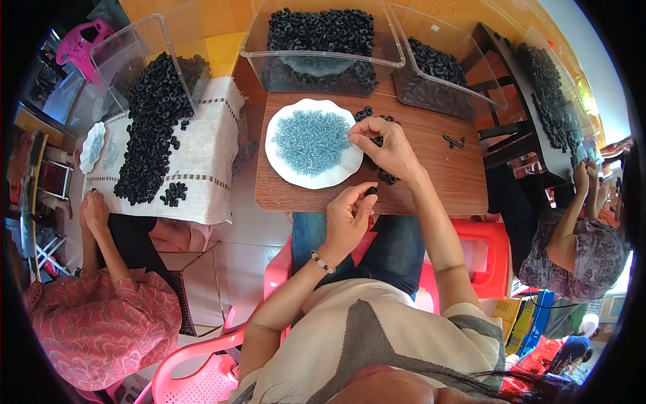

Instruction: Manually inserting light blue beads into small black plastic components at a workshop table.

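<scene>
My left hand (346,223) is closed, holding a small black ring-shaped part (371,192) between thumb and fingertips just above the table's near edge. My right hand (391,149) makes a pinch at the right rim of a white scalloped plate (282,174); whatever sits between those fingertips is too small to make out. Many tiny translucent blue pieces (311,143) cover the plate's middle. Loose black parts (387,178) lie on the brown wooden table (444,182), partly hidden beneath my right hand.
Clear plastic bins (323,59) (457,94) of black parts stand behind the table. Small black sticks (454,142) lie to the right. At left, a co-worker's hands (95,209) are beside a cloth-covered table (208,145) heaped with black parts (151,128). Another person (572,249) works at right.
</scene>
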Available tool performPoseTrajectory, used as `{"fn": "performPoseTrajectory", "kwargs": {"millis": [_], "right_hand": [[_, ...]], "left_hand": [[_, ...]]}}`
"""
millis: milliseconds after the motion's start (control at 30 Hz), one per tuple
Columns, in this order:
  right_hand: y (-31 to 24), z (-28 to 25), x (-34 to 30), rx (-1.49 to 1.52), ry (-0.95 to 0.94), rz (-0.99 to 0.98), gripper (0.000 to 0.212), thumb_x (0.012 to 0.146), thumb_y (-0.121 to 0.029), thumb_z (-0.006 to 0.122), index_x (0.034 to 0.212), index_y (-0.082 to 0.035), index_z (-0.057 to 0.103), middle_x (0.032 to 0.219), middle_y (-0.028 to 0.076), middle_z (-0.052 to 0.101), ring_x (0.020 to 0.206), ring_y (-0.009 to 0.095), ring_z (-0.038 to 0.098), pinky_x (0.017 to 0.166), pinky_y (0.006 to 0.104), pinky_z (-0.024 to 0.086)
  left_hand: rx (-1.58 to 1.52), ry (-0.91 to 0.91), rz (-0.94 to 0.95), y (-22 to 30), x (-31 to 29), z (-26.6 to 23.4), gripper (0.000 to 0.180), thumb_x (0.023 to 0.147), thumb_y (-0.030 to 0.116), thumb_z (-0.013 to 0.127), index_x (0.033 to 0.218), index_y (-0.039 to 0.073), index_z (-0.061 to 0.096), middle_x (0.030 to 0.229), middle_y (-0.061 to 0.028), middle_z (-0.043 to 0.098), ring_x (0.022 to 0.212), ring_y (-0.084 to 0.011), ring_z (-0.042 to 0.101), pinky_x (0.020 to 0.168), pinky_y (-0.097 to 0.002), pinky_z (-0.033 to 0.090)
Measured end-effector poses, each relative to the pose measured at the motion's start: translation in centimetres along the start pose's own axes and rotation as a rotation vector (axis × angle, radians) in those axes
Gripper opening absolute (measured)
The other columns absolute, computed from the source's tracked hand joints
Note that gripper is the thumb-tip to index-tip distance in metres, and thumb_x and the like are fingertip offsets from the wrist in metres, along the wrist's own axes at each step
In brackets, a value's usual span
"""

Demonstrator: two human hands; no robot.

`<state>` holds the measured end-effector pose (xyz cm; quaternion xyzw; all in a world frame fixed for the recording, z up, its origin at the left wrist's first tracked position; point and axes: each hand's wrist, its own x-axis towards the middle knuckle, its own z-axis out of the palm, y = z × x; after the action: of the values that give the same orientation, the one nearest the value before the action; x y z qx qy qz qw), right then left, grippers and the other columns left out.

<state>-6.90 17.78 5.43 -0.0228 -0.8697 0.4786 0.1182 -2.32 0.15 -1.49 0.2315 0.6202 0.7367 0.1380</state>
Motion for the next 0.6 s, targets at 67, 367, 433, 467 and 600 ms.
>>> {"fn": "performPoseTrajectory", "kwargs": {"millis": [67, 367, 433, 467, 600], "right_hand": [[0.7, 0.7, -0.1, 0.043, 0.035, -0.025, 0.014, 0.093, -0.011, 0.075, 0.103, 0.0, 0.076, 0.097, 0.01, 0.075, 0.089, 0.019, 0.069, 0.085, 0.0329, 0.054], [0.9, 0.4, -0.2, -0.288, 0.051, -0.11, 0.012, 0.092, -0.013, 0.077, 0.098, -0.003, 0.077, 0.089, 0.007, 0.075, 0.08, 0.018, 0.066, 0.077, 0.0337, 0.052], [1.9, 0.6, -0.5, 0.001, 0.048, -0.013, 0.016, 0.097, -0.015, 0.074, 0.1, 0.0, 0.074, 0.092, 0.004, 0.074, 0.086, 0.012, 0.065, 0.081, 0.0306, 0.052], [1.6, 0.7, -0.6, 0.004, 0.046, -0.012, 0.016, 0.097, -0.015, 0.074, 0.1, 0.0, 0.074, 0.092, 0.004, 0.074, 0.086, 0.012, 0.065, 0.081, 0.0306, 0.052], [-0.1, 0.5, -0.7, 0.098, -0.025, 0.053, 0.019, 0.1, -0.016, 0.072, 0.102, 0.002, 0.072, 0.095, 0.002, 0.072, 0.089, 0.009, 0.062, 0.085, 0.0284, 0.051]], "left_hand": [[0.005, -0.003, 0.004, -0.2, 0.0, 0.1, 0.025, 0.103, 0.02, 0.069, 0.121, 0.003, 0.072, 0.083, -0.0071, 0.067, 0.064, -0.0125, 0.066, 0.058, -0.0282, 0.051], [0.015, -0.021, -0.002, 0.2, -0.1, -0.1, 0.026, 0.104, 0.021, 0.068, 0.121, 0.002, 0.072, 0.083, -0.0071, 0.067, 0.065, -0.013, 0.067, 0.059, -0.028, 0.051], [-0.014, -0.021, -0.013, 0.3, 0.0, 0.2, 0.027, 0.104, 0.021, 0.068, 0.121, 0.002, 0.072, 0.082, -0.0073, 0.066, 0.065, -0.0128, 0.067, 0.059, -0.0277, 0.051], [0.008, -0.011, 0.003, 0.5, 0.1, 0.1, 0.027, 0.104, 0.021, 0.067, 0.122, 0.002, 0.072, 0.083, -0.0073, 0.067, 0.065, -0.0124, 0.066, 0.059, -0.0272, 0.051], [-0.038, 0.046, 0.004, 0.3, 0.1, 0.1, 0.028, 0.106, 0.022, 0.064, 0.124, 0.001, 0.07, 0.085, -0.0065, 0.068, 0.066, -0.01, 0.065, 0.06, -0.0257, 0.051]]}}
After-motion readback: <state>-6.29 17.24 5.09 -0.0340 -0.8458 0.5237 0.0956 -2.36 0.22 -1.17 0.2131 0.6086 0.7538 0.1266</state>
